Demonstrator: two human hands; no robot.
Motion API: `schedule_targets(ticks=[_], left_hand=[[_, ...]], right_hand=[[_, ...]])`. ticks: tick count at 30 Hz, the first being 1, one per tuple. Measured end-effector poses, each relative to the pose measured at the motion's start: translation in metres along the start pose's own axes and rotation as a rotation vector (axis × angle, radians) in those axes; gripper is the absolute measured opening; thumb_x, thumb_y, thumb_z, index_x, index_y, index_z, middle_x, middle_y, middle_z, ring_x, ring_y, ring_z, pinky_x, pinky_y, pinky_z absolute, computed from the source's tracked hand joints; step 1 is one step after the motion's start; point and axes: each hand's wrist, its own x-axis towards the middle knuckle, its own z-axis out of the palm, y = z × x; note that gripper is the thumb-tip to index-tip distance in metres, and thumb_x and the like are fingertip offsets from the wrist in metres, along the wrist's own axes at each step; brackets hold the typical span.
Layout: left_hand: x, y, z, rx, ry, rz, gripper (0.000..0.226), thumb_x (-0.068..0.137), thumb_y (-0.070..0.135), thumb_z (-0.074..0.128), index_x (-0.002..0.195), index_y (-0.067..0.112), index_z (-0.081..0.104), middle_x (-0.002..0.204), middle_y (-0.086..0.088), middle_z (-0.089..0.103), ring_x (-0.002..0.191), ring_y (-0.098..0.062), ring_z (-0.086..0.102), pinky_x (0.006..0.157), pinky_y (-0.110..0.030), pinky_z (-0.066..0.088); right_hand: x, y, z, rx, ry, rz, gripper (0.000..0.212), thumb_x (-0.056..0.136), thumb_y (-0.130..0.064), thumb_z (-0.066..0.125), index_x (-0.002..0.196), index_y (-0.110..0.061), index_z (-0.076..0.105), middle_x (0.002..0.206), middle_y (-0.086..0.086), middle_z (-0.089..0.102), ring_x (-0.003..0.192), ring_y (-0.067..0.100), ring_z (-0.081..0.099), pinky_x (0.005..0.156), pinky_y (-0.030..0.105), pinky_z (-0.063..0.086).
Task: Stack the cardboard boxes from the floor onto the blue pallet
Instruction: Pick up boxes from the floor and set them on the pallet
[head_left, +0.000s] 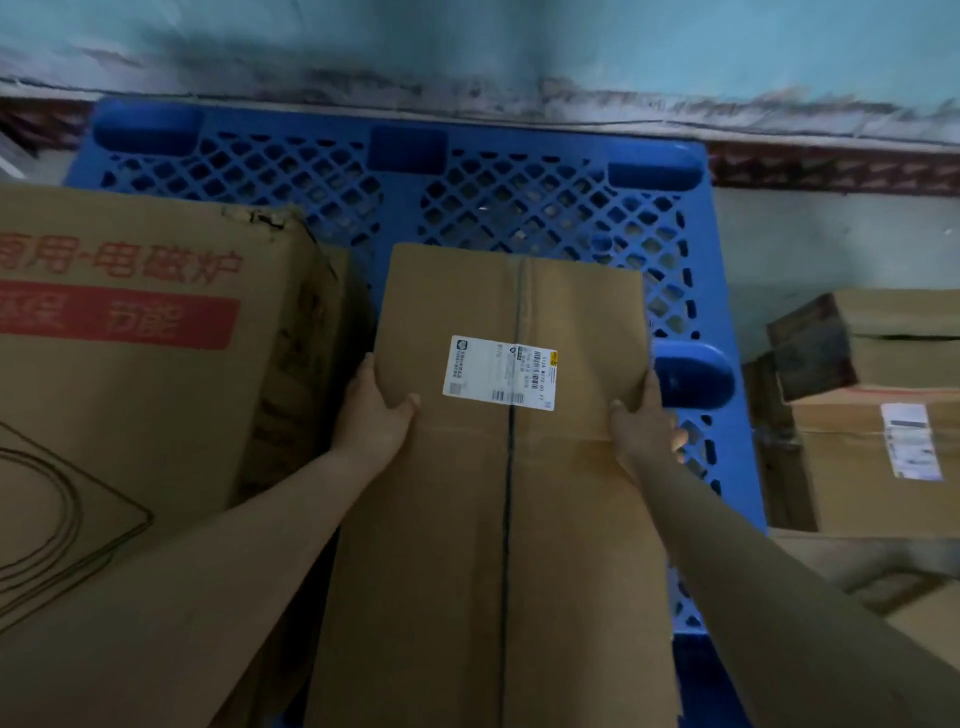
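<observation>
A plain cardboard box (498, 493) with a white shipping label and a taped centre seam is over the blue pallet (467, 192), held between both hands. My left hand (376, 410) grips its left side, thumb on top. My right hand (644, 421) grips its right side. A large cardboard box (130, 374) with red print stands on the pallet's left part, close beside the held box. I cannot tell whether the held box rests on the pallet or hangs above it.
A stack of cardboard boxes (878, 441) stands on the floor to the right of the pallet. A pale blue wall (467, 47) runs along the pallet's far edge. The pallet's far grid surface shows bare.
</observation>
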Motion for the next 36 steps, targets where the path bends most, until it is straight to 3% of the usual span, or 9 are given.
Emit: schedule_targets(ticks=[6,15,18,21,24,27,29,31,36], left_hand=[[0.023,-0.027,0.004,0.066,0.094,-0.093,0.078,0.092,0.021,0.059,0.154,0.021,0.010,0.157,-0.005,0.024,0.141,-0.026,0.029,0.112,-0.043,0.030],[0.025,-0.034,0.019,0.085,0.106,-0.102,0.076,0.095,0.020,0.052,0.154,0.020,0.004,0.162,0.002,0.005,0.145,-0.023,0.020,0.112,-0.037,0.025],[0.017,-0.021,0.022,0.119,0.070,-0.009,0.071,0.095,0.023,0.055,0.153,0.017,0.015,0.162,0.006,0.001,0.147,-0.017,0.009,0.115,-0.031,0.017],[0.007,0.021,0.026,0.011,-0.002,0.129,0.049,0.096,0.022,0.052,0.144,0.019,0.039,0.160,0.007,0.014,0.140,-0.007,0.021,0.100,-0.009,0.021],[-0.007,0.081,0.017,-0.141,-0.060,0.150,0.030,0.099,0.017,0.045,0.128,0.019,0.053,0.146,0.005,0.038,0.118,-0.006,0.046,0.079,-0.008,0.039],[-0.033,0.155,-0.007,-0.208,-0.100,0.207,0.031,0.099,0.013,0.040,0.126,0.024,0.053,0.106,0.019,0.054,0.077,0.004,0.051,0.057,-0.007,0.040],[-0.058,0.209,-0.029,-0.259,-0.116,0.297,0.032,0.099,0.008,0.040,0.126,0.019,0.054,0.103,0.016,0.057,0.079,0.005,0.051,0.060,-0.003,0.041],[-0.092,0.262,-0.054,-0.282,-0.131,0.409,0.032,0.099,0.006,0.040,0.125,0.015,0.057,0.120,0.005,0.059,0.098,0.000,0.055,0.068,0.005,0.037],[-0.205,0.386,-0.114,-0.375,-0.191,0.627,0.031,0.100,0.015,0.041,0.122,0.025,0.061,0.117,0.006,0.062,0.097,0.004,0.054,0.084,-0.005,0.041]], right_hand=[[0.008,-0.009,0.050,0.045,-0.027,-0.054,0.071,0.096,-0.025,0.048,0.154,-0.036,0.007,0.152,0.016,0.031,0.139,0.038,0.022,0.113,0.058,0.020],[0.009,-0.010,0.059,0.060,-0.045,-0.060,0.073,0.097,-0.030,0.046,0.154,-0.037,0.001,0.156,0.014,0.021,0.140,0.035,0.019,0.111,0.056,0.023],[0.004,-0.018,0.052,0.103,-0.095,-0.068,0.075,0.095,-0.036,0.048,0.154,-0.036,0.002,0.160,0.010,0.015,0.143,0.034,0.015,0.114,0.057,0.019],[-0.013,-0.031,0.037,0.176,-0.063,-0.098,0.071,0.092,-0.031,0.047,0.153,-0.037,0.011,0.162,0.003,0.013,0.145,0.031,0.014,0.117,0.054,0.016],[-0.032,-0.045,-0.003,0.323,-0.030,-0.157,0.059,0.096,-0.033,0.048,0.150,-0.037,0.025,0.160,0.002,0.020,0.144,0.029,0.021,0.116,0.048,0.022],[-0.056,-0.064,-0.069,0.544,-0.031,-0.174,0.045,0.100,-0.034,0.045,0.144,-0.028,0.041,0.150,0.004,0.039,0.132,0.027,0.041,0.100,0.040,0.046],[-0.082,-0.078,-0.125,0.634,-0.037,-0.195,0.040,0.102,-0.039,0.041,0.136,-0.021,0.049,0.140,0.003,0.051,0.116,0.020,0.052,0.093,0.033,0.047],[-0.116,-0.087,-0.189,0.709,0.013,-0.264,0.039,0.102,-0.044,0.038,0.129,-0.023,0.055,0.131,0.001,0.059,0.108,0.014,0.057,0.101,0.039,0.043],[-0.217,-0.117,-0.343,0.771,0.136,-0.513,0.038,0.100,-0.050,0.033,0.125,-0.033,0.055,0.131,-0.006,0.059,0.120,0.010,0.054,0.106,0.040,0.041]])
